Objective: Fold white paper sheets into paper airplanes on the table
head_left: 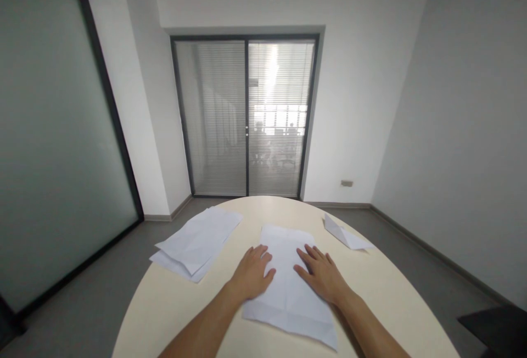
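Observation:
A creased white sheet of paper (288,297) lies on the round table in front of me, its near edge curling up slightly. On its left edge rests my left hand (253,273), palm down with the fingers apart. My right hand (321,273) lies flat across the sheet's right side, fingers spread. Neither hand grips anything. Fold lines run along and across the sheet.
Several loose white sheets (200,240) overlap at the table's left edge. A folded paper piece (345,234) sits at the right rim. The pale round table (173,319) ends in a curved edge. Beyond stand a glass door (218,127) and white walls.

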Tool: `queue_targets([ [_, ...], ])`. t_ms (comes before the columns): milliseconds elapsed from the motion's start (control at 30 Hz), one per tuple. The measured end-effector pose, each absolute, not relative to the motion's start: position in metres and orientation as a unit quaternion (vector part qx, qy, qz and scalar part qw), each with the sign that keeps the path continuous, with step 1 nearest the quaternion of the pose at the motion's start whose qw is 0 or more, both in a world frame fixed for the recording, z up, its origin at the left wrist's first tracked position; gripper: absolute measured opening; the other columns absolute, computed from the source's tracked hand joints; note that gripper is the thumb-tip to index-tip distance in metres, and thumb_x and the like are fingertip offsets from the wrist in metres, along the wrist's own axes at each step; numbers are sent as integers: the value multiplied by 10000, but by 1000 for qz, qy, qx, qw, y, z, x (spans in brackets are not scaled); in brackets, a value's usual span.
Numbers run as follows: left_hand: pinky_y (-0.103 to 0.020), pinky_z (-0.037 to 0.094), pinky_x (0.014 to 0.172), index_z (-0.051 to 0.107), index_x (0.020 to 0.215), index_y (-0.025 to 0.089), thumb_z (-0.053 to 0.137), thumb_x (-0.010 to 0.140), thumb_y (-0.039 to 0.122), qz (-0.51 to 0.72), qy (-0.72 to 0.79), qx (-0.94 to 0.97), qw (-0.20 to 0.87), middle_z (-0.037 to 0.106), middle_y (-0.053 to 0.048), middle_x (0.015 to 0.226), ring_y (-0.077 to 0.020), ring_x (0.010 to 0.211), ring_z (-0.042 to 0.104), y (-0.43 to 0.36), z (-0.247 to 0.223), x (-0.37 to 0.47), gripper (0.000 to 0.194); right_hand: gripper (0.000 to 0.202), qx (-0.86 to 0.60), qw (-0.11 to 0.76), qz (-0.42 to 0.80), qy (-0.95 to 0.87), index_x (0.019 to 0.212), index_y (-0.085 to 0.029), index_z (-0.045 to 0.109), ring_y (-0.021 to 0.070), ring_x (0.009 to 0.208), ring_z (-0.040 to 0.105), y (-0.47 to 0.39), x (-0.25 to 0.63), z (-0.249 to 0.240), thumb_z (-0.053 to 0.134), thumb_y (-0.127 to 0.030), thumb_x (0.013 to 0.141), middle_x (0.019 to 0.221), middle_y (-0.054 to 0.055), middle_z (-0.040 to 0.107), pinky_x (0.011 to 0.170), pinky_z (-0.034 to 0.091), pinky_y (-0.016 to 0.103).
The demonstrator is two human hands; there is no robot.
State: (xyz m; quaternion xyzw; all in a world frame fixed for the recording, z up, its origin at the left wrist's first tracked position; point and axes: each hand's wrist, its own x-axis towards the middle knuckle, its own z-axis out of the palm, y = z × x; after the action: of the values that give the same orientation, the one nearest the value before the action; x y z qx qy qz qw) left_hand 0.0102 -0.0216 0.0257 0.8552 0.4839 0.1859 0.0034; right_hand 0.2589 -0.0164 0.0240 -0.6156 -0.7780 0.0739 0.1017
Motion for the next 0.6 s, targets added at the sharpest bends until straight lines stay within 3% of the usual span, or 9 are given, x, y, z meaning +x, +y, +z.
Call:
queue_targets([
  [133, -457, 230, 1147, 462, 1393, 191, 368, 962, 417, 158, 505, 848, 20, 415, -110, 1486, -260, 1371, 354, -18, 15, 10, 495, 753, -600, 95, 100, -788, 1482, -274, 348, 342, 1459, 158, -17, 265, 27, 332, -719, 875, 1583, 88, 231, 1154, 131, 562],
  [433, -422, 292, 1116, 518, 1351, 201, 401, 937, 404, 179, 505, 844, 8, 474, -103, 1440, -252, 1321, 413, -19, 18, 13, 476, 825, -573, 87, 137, -804, 1484, -316, 327, 360, 1467, 73, -19, 274, 30, 374, -790, 811, 1600, 58, 156, 1156, 79, 586],
  [600, -435, 235, 1150, 499, 1373, 197, 390, 937, 413, 170, 508, 844, 20, 437, -98, 1475, -255, 1370, 360, -19, 13, 12, 499, 815, -574, 93, 133, -803, 1478, -316, 343, 349, 1469, 84, -20, 273, 27, 370, -787, 813, 1599, 61, 170, 1155, 74, 581],
])
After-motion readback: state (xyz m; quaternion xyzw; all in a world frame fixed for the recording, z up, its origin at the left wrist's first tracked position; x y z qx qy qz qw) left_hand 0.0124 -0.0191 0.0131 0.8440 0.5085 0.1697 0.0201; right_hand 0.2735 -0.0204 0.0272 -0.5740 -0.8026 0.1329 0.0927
